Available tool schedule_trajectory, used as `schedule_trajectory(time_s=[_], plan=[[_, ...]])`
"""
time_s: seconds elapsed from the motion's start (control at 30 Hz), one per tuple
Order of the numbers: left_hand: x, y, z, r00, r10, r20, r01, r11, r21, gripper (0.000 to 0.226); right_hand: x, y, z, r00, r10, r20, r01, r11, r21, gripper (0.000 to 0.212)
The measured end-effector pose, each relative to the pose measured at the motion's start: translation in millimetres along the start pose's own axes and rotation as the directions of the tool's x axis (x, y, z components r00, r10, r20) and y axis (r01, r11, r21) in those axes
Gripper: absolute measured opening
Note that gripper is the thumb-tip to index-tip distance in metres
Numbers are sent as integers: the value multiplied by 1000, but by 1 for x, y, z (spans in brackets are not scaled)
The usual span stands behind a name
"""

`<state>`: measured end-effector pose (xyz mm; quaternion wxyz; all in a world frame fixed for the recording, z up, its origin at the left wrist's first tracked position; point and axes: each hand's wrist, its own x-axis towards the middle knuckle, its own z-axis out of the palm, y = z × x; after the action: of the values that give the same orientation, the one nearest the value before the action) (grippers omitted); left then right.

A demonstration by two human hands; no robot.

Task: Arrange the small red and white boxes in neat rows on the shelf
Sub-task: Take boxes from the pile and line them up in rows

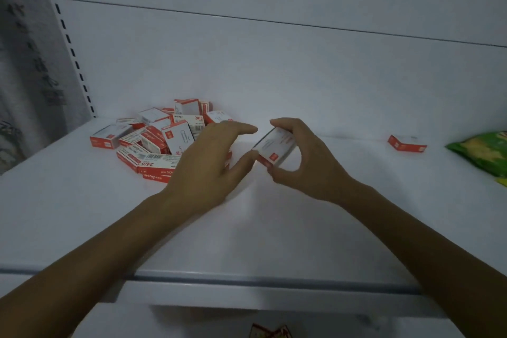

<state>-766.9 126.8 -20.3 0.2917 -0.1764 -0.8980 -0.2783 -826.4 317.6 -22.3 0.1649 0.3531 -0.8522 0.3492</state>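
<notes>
A small red and white box (275,147) is being held tilted just right of the jumbled pile of boxes (156,140), pinched between thumb and fingers of the right hand (301,156). The left hand (208,162) is being held open, fingers spread, over the pile's right edge, gripping nothing. Well right of the pile, a lone box (407,143) is lying flat on the shelf (247,228); farther right again, a green packet (482,151).

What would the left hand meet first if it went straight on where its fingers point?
Probably the small box that the right hand pinches. The fingers of the left hand point rightward at it across a small gap, though one view leaves depth unsure.
</notes>
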Motion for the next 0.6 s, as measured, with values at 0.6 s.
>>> schedule_trajectory(time_s=[0.6], plan=[[96, 148, 112, 809, -266, 524, 583, 251, -773, 24, -60, 69, -148, 990, -142, 23, 140, 988, 64, 77]])
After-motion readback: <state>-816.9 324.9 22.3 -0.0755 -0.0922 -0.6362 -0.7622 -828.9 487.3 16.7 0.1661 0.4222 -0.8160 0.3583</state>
